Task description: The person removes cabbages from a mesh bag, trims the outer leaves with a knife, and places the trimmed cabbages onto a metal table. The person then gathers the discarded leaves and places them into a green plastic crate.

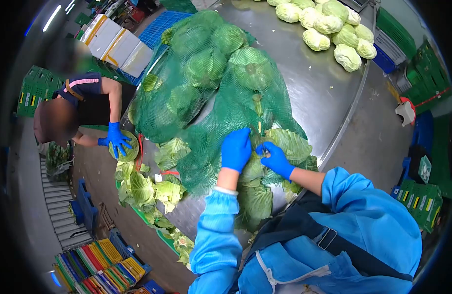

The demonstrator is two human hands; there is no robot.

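Observation:
My left hand, in a blue glove, is closed on the green mesh bag at its near edge. Right beside it, my right hand, gloved in blue too, has its fingers curled together over pale cabbage leaves; what they pinch is too small to make out. Inside the mesh lie several round cabbages, toward the far side of the table. A loose cabbage leaf spreads just beyond my right hand, and a darker leaf lies below my hands.
Trimmed leaves pile along the left edge of the metal table. A co-worker's gloved hand rests on a cabbage there. Peeled cabbages are heaped at the far right. Green crates stand on the right.

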